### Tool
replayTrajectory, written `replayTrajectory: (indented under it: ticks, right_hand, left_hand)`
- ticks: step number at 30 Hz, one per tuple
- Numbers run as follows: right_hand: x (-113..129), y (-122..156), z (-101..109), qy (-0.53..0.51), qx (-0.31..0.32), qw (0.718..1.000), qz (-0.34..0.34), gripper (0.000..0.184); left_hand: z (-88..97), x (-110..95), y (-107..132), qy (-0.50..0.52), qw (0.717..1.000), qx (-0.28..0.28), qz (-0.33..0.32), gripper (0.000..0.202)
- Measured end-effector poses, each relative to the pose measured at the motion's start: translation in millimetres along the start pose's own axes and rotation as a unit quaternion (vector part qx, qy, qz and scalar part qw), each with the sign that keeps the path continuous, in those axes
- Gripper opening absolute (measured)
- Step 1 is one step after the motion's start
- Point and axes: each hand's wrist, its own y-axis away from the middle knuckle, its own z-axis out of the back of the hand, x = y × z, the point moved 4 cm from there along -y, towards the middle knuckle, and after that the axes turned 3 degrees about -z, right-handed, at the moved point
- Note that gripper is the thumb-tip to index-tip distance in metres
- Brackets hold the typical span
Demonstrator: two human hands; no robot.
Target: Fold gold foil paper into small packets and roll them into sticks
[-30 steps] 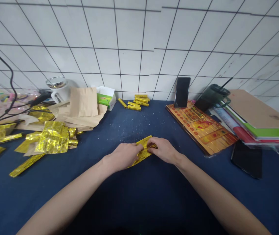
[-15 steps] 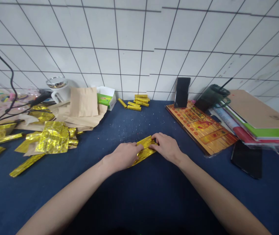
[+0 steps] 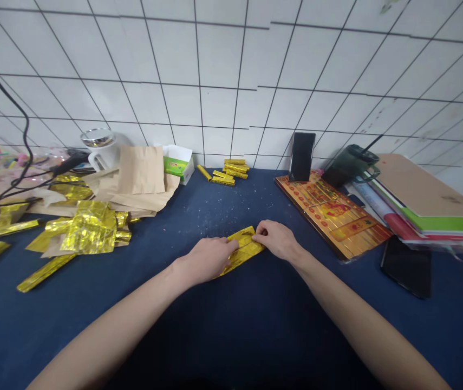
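A folded gold foil paper [image 3: 244,248] lies on the dark blue tabletop [image 3: 231,325] in front of me, slanting from lower left to upper right. My left hand [image 3: 204,258] rests on its lower left end, fingers pressed down on the foil. My right hand [image 3: 276,239] pinches the upper right end with curled fingers. Part of the foil is hidden under both hands.
Several finished gold strips [image 3: 227,170] lie by the tiled wall. Crumpled gold foil sheets [image 3: 87,227] and brown paper [image 3: 139,179] sit at left with a white mug [image 3: 97,149]. A red-gold printed pack [image 3: 332,208], two phones [image 3: 301,156] [image 3: 405,265], and stacked books [image 3: 422,203] are at right.
My right hand has slid toward the upper right end of the foil and curled into a pinch. The left hand stays pressed on the lower end. The view shifted slightly.
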Motion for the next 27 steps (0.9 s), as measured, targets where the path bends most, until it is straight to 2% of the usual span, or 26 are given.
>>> replayTrajectory:
  ticks: [4,8,14,16,20,27]
  right_hand:
    - [-1,1,-3,-0.086,0.02,0.996,0.001,0.007]
    - [-1,1,-8,-0.183,0.073,0.98,-0.007,0.027]
    - [-2,5,-9,-0.259,0.123,0.957,-0.03,0.033]
    - [-2,5,-10,-0.268,0.123,0.955,-0.031,0.031]
    - [2,-3,-12,-0.266,0.115,0.957,-0.01,0.009]
    - [18,-49,-16,-0.227,0.087,0.967,0.075,0.006]
  left_hand:
    - [0.9,-1,1,0.004,1.0,0.005,0.005,0.024]
    - [-0.3,-1,1,0.004,1.0,-0.002,0.005,0.024]
    - [-3.2,0,1,0.009,1.0,-0.009,-0.002,0.026]
    - [-3.7,1,1,0.008,1.0,-0.008,0.001,0.025]
    - [-3.5,0,1,0.005,1.0,-0.011,0.0,0.025]
    - [-4.5,2,-4,-0.027,0.996,-0.042,0.075,0.018]
